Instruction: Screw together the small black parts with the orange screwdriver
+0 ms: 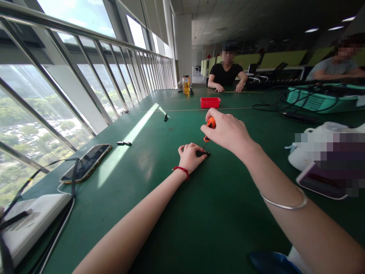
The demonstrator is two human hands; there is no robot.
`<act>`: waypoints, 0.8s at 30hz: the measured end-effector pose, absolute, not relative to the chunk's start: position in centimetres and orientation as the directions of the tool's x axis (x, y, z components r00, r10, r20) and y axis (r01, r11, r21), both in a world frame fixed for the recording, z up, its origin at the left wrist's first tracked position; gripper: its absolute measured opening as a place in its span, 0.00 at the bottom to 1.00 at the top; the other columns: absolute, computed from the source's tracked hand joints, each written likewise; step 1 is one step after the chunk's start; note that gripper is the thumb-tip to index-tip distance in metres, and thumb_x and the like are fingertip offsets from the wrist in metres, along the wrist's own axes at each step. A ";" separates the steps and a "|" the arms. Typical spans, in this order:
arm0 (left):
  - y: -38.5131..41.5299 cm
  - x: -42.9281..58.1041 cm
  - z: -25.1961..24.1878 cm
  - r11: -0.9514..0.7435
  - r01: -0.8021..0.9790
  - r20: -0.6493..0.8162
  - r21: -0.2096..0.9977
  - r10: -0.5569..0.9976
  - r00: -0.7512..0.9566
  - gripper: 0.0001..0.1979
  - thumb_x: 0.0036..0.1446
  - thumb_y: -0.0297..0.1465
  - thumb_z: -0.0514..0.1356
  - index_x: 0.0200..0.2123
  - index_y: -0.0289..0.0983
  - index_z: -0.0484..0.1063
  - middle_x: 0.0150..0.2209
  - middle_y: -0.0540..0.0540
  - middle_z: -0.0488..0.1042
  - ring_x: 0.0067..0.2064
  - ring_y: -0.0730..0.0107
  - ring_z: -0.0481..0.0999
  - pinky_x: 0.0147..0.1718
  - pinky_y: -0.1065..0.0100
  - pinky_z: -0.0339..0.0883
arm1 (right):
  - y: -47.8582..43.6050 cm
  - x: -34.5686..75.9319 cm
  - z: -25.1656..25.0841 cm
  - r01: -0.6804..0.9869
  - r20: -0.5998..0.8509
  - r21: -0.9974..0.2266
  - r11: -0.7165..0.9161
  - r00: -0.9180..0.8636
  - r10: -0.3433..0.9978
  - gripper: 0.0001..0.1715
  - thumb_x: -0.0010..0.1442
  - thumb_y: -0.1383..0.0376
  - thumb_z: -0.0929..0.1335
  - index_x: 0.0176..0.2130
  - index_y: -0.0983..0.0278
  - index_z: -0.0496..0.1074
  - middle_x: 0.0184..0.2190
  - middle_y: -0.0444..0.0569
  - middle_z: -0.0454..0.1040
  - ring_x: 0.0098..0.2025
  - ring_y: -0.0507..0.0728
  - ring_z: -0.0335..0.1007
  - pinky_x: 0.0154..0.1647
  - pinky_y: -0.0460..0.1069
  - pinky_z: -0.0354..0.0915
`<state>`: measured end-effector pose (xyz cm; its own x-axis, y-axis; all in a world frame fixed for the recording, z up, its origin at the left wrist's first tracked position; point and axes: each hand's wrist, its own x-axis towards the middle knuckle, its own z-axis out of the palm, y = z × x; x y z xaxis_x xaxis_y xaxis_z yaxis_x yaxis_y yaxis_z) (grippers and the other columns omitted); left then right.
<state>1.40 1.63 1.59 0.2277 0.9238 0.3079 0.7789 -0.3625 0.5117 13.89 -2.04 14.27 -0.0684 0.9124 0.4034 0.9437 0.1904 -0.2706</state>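
Observation:
My right hand [228, 131] is closed around an orange-handled screwdriver [210, 124], held nearly upright with its thin shaft pointing down. The tip meets a small black part [203, 153] lying on the green table [159, 182]. My left hand [190, 156] rests on the table with its fingers curled, pinching that black part at its left end. A red string sits on my left wrist and a silver bangle on my right forearm.
A phone [87, 162] and a white box with black cables [31, 220] lie at the left edge. Small black pieces [124, 143] [165, 118], a red tray [210, 102] and a yellow jar [186, 85] lie farther out. Two people sit across the table; a teal basket [319, 99] stands right.

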 end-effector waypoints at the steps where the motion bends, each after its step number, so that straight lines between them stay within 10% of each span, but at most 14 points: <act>1: 1.6 1.4 1.6 -0.363 0.779 0.309 0.511 0.923 0.228 0.07 0.49 0.37 0.61 0.31 0.41 0.74 0.40 0.50 0.73 0.48 0.63 0.66 0.54 0.54 0.44 | -2.0 13.9 14.3 0.943 0.396 -0.274 0.191 -0.070 0.915 0.15 0.56 0.54 0.60 0.36 0.59 0.68 0.25 0.46 0.72 0.26 0.56 0.64 0.26 0.47 0.52; 24: 1.6 1.5 1.7 -0.357 0.776 0.297 0.519 0.927 0.228 0.07 0.49 0.37 0.61 0.31 0.41 0.74 0.40 0.50 0.72 0.48 0.62 0.66 0.53 0.55 0.47 | -1.8 13.8 14.0 0.947 0.426 -0.267 0.182 -0.053 0.903 0.19 0.57 0.51 0.59 0.29 0.60 0.69 0.24 0.47 0.71 0.26 0.56 0.65 0.25 0.47 0.52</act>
<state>1.46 1.61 1.68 0.2284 0.9272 0.2969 0.7763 -0.3575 0.5192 13.79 -1.81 13.98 -0.0532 0.9030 0.4262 0.9466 0.1816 -0.2666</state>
